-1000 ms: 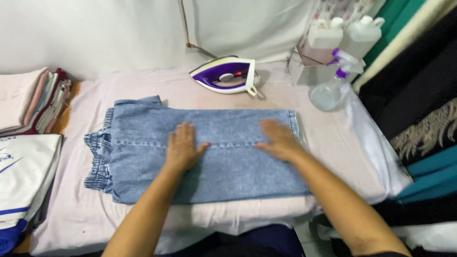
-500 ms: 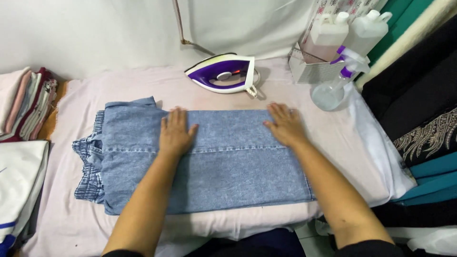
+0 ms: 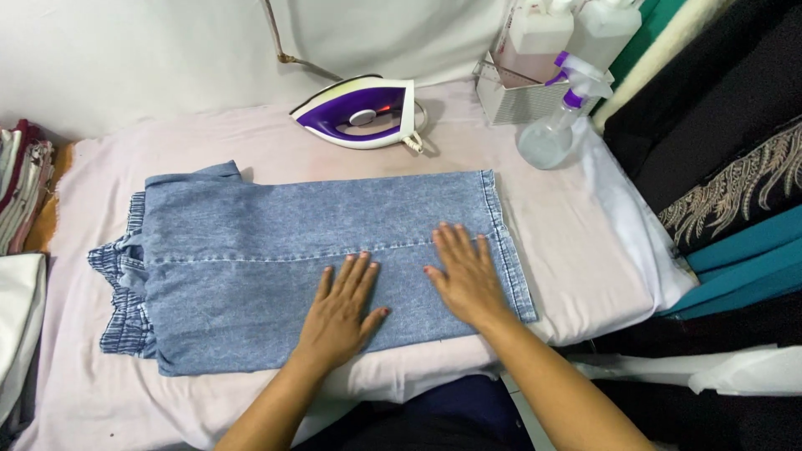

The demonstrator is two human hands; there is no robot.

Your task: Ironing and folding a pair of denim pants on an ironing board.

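A folded pair of light blue jeans point(image 3: 267, 250) lies flat across a pale pink padded ironing surface point(image 3: 568, 242), waistband to the left, hem to the right. My left hand point(image 3: 341, 307) rests palm down on the denim near its front edge, fingers spread. Close beside it, my right hand point(image 3: 464, 274) presses flat on the denim near the hem. Neither hand holds anything.
A purple and white iron point(image 3: 361, 112) lies at the back of the surface. A clear spray bottle point(image 3: 553, 134) and white plastic bottles point(image 3: 541, 33) in a rack stand back right. Folded clothes point(image 3: 21, 184) are stacked left. Dark and teal fabrics point(image 3: 735, 167) hang right.
Both hands have slid over the denim toward the right and front; they now lie close together near the hem. The view has shifted left.
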